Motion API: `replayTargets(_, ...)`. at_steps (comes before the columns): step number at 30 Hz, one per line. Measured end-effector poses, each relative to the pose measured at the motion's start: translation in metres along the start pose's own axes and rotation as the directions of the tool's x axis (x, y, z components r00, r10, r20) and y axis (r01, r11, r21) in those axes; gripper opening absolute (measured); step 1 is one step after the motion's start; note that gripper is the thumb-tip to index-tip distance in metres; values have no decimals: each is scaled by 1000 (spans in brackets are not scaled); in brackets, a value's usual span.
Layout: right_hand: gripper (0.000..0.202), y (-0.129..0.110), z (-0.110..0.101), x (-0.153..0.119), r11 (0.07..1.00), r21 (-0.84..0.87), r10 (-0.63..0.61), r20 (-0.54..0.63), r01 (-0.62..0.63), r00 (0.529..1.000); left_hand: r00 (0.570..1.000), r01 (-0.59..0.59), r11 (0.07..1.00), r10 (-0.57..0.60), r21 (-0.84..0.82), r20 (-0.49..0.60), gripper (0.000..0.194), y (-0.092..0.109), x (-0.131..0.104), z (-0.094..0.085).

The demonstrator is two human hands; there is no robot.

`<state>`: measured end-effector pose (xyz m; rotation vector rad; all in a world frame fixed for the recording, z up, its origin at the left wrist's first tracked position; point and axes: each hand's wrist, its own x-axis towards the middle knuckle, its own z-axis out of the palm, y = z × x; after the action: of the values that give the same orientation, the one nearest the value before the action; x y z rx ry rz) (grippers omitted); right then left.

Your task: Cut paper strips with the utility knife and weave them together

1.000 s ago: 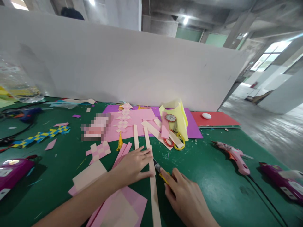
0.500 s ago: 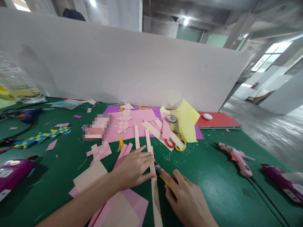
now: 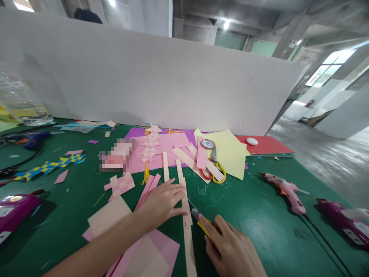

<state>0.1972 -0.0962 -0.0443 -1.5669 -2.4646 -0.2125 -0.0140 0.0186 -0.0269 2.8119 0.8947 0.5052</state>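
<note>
My left hand [image 3: 165,200] lies with fingers outstretched on narrow cream paper strips [image 3: 189,246], which overlap end to end on the green table. A yellow utility knife [image 3: 206,229] is gripped in my right hand [image 3: 232,244], its blade close to the right edge of the strips. To the left of my left hand lie pink strips [image 3: 155,181], a square of cream paper [image 3: 109,215] and a small pink-and-cream woven piece [image 3: 121,185]. Another cream strip [image 3: 165,167] rests just beyond my fingers. Pink and cream sheets [image 3: 170,246] lie partly under my left forearm.
Scissors [image 3: 220,173] and a tape roll [image 3: 208,144] lie on yellow paper [image 3: 230,150] ahead. A pink glue gun [image 3: 285,190] with a cord sits at right. A tasselled woven strip [image 3: 151,144] lies on pink paper. A white partition [image 3: 161,80] stands behind.
The knife and my right hand have moved slightly toward me and right. My left hand stays on the strips. The upper yellow sheet has dropped flatter onto the table.
</note>
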Motion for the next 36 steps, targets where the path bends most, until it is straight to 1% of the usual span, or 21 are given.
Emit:
replayTargets(8, 44, -3, -3, 10, 999, 12, 40, -31, -40, 999, 1000, -2, 1000, 2, -7, 2, 52, 2, 1, -2)
replayTargets(15, 43, -6, -7, 15, 997, 1, 76, -30, -76, 997, 1000, -4, 1000, 4, -5, 9, 53, 3, 2, -2)
replayTargets(23, 45, -5, -5, 22, 992, 16, 128, 15, -128, 992, 999, 8, 1000, -9, 6, 51, 51, 4, 1, -5)
replayTargets(29, 45, -4, -6, 30, 986, 29, 162, 41, -164, 986, 1000, 4, 1000, -4, 2, 29, 50, 6, 3, -9)
replayTargets(33, 44, -4, -5, 31, 984, 42, 172, 32, -173, 985, 1000, -10, 1000, 10, -8, 8, 50, 4, 3, -6)
replayTargets(36, 44, -4, -4, 30, 988, 24, 155, 11, -155, 988, 999, -37, 999, 37, 2, 1, 50, 2, 2, -3)
